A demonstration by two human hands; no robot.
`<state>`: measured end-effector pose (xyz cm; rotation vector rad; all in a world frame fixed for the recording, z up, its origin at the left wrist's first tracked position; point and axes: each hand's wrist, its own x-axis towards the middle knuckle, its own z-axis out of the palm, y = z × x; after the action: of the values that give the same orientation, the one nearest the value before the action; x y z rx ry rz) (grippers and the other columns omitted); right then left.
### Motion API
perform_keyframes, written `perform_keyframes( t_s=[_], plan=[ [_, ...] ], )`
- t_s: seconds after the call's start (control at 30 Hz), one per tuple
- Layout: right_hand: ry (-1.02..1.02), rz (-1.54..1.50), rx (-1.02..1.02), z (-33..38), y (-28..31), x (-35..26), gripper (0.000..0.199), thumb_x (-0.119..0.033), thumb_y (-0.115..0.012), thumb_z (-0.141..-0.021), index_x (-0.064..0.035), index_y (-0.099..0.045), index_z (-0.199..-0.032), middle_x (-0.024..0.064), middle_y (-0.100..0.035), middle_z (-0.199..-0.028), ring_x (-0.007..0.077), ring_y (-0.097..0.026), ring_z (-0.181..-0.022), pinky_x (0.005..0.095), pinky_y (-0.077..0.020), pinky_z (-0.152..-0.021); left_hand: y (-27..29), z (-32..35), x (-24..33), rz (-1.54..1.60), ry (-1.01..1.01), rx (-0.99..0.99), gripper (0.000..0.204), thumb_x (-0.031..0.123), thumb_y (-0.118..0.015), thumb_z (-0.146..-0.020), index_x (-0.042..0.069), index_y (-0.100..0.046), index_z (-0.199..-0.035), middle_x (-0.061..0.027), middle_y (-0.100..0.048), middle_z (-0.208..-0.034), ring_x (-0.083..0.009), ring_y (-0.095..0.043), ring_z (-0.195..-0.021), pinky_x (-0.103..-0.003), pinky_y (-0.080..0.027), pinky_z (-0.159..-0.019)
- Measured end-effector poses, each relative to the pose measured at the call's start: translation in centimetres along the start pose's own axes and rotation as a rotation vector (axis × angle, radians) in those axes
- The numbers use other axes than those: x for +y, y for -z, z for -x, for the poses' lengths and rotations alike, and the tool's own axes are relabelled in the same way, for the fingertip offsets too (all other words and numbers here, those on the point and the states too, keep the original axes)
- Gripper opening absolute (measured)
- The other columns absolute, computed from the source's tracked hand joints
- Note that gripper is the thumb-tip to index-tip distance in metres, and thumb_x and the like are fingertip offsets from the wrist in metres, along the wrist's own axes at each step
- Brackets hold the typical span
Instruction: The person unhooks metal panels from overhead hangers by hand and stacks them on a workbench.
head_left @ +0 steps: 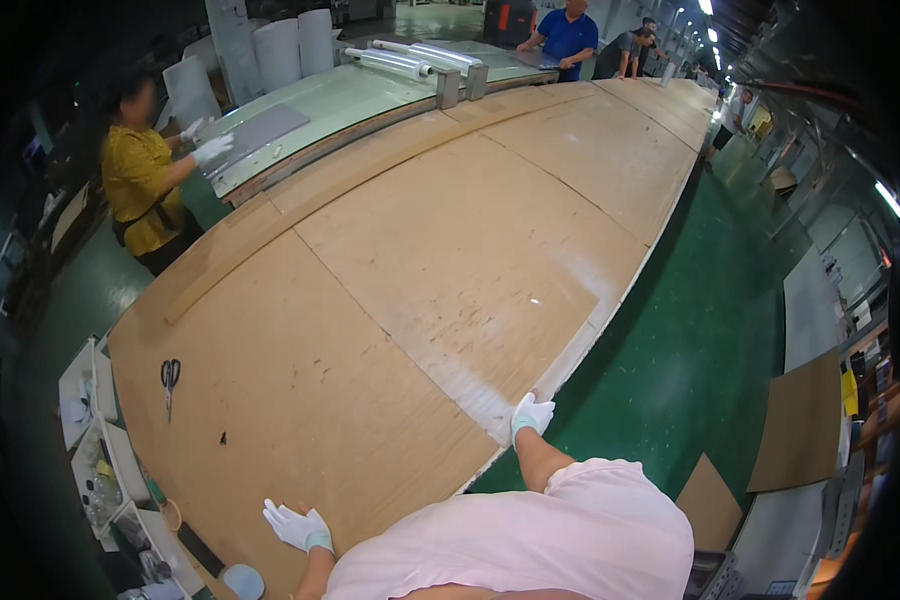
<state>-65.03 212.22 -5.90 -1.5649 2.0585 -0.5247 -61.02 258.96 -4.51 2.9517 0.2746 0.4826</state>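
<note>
My left hand (300,527), in a white glove, lies on the near part of a long brown board-topped table (320,440). Its fingers are stretched out and nothing is in them. Over at the right edge of the same table rests my right hand (532,414), gloved too, with thumb and fingers apart and no object visible in it. A pair of dark-handled scissors (170,388) lies at the table's left, well beyond my left hand. Between the two, a small dark scrap (223,438) sits on the board.
White bins (120,460) with bottles line the left edge, near a black bar (200,550) and a pale round disc (243,581). A co-worker in yellow (140,190) handles a grey sheet (270,132) on a glass-topped table. Film rolls (390,64) lie farther back. Cardboard (798,425) leans at right.
</note>
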Motion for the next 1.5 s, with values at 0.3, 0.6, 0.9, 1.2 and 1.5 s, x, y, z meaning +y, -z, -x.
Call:
perform_keyframes(
  t_s=[0.3,0.6,0.9,1.2,1.5],
  plan=[
    [0.0,0.001,0.006,0.4,-0.2,-0.1,0.051,-0.043,-0.054,-0.08,0.0023,-0.052,-0.103,0.0247,-0.059,-0.097,0.0394,-0.059,-0.089,0.0464,-0.0472,-0.077,-0.9,0.4,-0.9,-0.026,-0.009,0.005,0.045,0.017,-0.06,-0.075,-0.007,-0.049,-0.111,-0.0204,-0.04,-0.133,-0.0381,-0.035,-0.124,-0.044,-0.031,-0.102],
    [-0.02,-0.003,-0.01,0.4,0.0,-0.4,0.051,-0.043,-0.055,-0.08,0.0014,-0.052,-0.104,0.0237,-0.059,-0.099,0.0386,-0.059,-0.09,0.0462,-0.0471,-0.078,-0.5,-0.1,-0.6,-0.012,-0.003,-0.005,0.044,0.017,-0.06,-0.075,-0.009,-0.049,-0.109,-0.0213,-0.04,-0.132,-0.0385,-0.035,-0.124,-0.044,-0.03,-0.103],
    [-0.036,0.001,-0.027,0.2,0.3,-0.3,0.052,-0.044,-0.054,-0.081,0.0014,-0.052,-0.106,0.0232,-0.058,-0.102,0.0382,-0.058,-0.093,0.046,-0.0469,-0.079,0.3,0.2,0.1,-0.034,-0.001,-0.011,0.042,0.018,-0.059,-0.077,-0.009,-0.05,-0.108,-0.021,-0.04,-0.132,-0.0373,-0.035,-0.124,-0.043,-0.031,-0.102],
    [-0.051,0.004,-0.033,0.7,0.8,-0.8,0.051,-0.044,-0.054,-0.08,-0.0007,-0.052,-0.108,0.0217,-0.059,-0.102,0.0375,-0.059,-0.092,0.0459,-0.0472,-0.078,-0.1,0.2,-0.2,-0.023,0.034,-0.012,0.045,0.019,-0.06,-0.076,-0.009,-0.052,-0.11,-0.0203,-0.04,-0.132,-0.0362,-0.034,-0.125,-0.042,-0.03,-0.103],
    [-0.034,-0.01,-0.035,0.3,0.4,-0.2,0.05,-0.043,-0.054,-0.08,-0.0006,-0.052,-0.107,0.0218,-0.059,-0.101,0.038,-0.059,-0.091,0.0458,-0.0475,-0.077,-0.3,0.1,-0.3,-0.006,0.001,0.04,0.044,0.017,-0.063,-0.073,-0.008,-0.05,-0.108,-0.0217,-0.043,-0.13,-0.0377,-0.037,-0.123,-0.044,-0.031,-0.102]
  ],
)
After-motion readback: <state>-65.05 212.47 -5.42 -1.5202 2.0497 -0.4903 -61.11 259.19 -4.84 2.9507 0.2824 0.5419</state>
